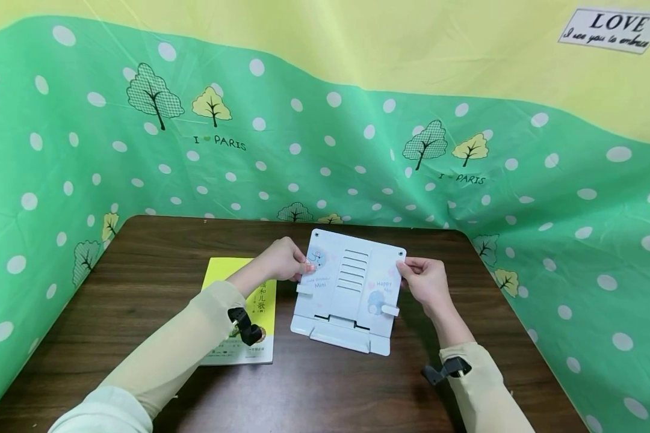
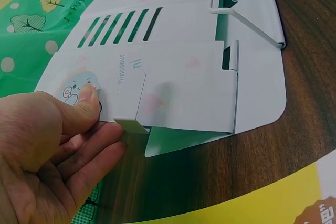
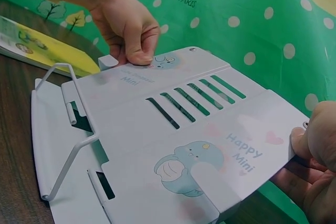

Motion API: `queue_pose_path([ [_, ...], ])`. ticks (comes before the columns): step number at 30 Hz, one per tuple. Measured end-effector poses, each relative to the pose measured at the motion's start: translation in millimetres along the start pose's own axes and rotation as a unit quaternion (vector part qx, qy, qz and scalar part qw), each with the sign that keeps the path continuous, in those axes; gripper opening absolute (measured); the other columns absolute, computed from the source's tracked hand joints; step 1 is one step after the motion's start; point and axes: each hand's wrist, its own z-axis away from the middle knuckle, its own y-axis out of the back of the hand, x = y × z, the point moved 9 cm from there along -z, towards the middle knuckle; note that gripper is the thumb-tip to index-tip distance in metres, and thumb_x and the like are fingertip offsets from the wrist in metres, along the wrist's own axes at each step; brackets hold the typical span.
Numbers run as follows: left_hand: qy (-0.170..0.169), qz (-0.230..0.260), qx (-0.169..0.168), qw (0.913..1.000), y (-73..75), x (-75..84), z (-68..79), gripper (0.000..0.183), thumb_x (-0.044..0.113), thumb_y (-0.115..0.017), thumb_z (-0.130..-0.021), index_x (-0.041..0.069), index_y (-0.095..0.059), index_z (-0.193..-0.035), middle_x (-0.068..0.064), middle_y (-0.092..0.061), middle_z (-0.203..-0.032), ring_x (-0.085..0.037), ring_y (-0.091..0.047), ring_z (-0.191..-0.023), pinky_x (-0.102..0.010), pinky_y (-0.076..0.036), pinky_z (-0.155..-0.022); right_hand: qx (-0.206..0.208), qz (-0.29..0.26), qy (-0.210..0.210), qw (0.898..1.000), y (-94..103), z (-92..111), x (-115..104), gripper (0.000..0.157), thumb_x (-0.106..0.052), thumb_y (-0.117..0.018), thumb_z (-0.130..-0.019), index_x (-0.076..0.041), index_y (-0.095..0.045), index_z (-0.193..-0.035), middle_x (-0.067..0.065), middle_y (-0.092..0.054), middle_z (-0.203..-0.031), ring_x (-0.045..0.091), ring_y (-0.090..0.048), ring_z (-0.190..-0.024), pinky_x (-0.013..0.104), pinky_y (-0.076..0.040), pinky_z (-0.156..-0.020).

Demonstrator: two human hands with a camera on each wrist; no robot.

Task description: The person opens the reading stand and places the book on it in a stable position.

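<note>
A white folding book stand (image 1: 352,288) with slots, side clips and printed blue dinosaurs is held up at a tilt over the table. My left hand (image 1: 284,258) pinches its left edge, thumb on the printed face and fingers behind, as the left wrist view shows. At the opposite edge, near the upper corner, my right hand (image 1: 425,279) pinches the panel the same way. A bent wire bar (image 3: 68,129) runs along the stand's lower end in the right wrist view. The stand's base flap (image 2: 262,77) sits at an angle to the panel.
A yellow-covered book (image 1: 238,355) lies on the brown wooden table (image 1: 157,270), partly under my left forearm. A green and yellow curtain (image 1: 325,150) with dots and trees hangs around the table's back and sides. Black camera mounts (image 1: 244,325) sit on both wrists.
</note>
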Motion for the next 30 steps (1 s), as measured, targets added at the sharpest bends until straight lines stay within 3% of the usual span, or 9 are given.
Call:
queue_pose_path([
  [10, -0.005, 0.018, -0.005, 0.9998, -3.5, -1.0, 1.7, 0.018, 0.020, -0.081, -0.096, 0.004, -0.084, -0.091, -0.005, -0.075, -0.079, -0.027, -0.077, -0.078, -0.039, -0.064, -0.073, 0.000, 0.009, -0.001, 1.000, -3.1, -6.3, -0.4, 0.025, -0.009, -0.071, -0.103, 0.011, -0.074, -0.117, 0.020, -0.074, -0.095, 0.038, -0.068, -0.085, 0.037, -0.064, -0.072],
  [21, -0.004, 0.034, -0.006, 0.9994, -4.9, -1.5, 2.9, 0.018, 0.019, -0.081, -0.096, 0.003, -0.083, -0.090, -0.006, -0.075, -0.080, -0.025, -0.078, -0.076, -0.040, -0.064, -0.073, 0.004, 0.015, 0.000, 1.000, -5.2, -12.3, -1.1, 0.027, -0.011, -0.070, -0.104, 0.011, -0.073, -0.118, 0.021, -0.073, -0.097, 0.040, -0.067, -0.090, 0.040, -0.064, -0.074],
  [30, -0.007, 0.031, -0.008, 0.9995, -6.1, -0.9, 4.8, 0.017, 0.018, -0.081, -0.096, 0.002, -0.083, -0.090, -0.006, -0.076, -0.078, -0.027, -0.078, -0.076, -0.038, -0.064, -0.070, 0.011, 0.022, 0.011, 1.000, -6.4, -15.9, -3.8, 0.025, -0.011, -0.068, -0.105, 0.011, -0.074, -0.116, 0.019, -0.074, -0.095, 0.031, -0.067, -0.087, 0.033, -0.062, -0.068],
])
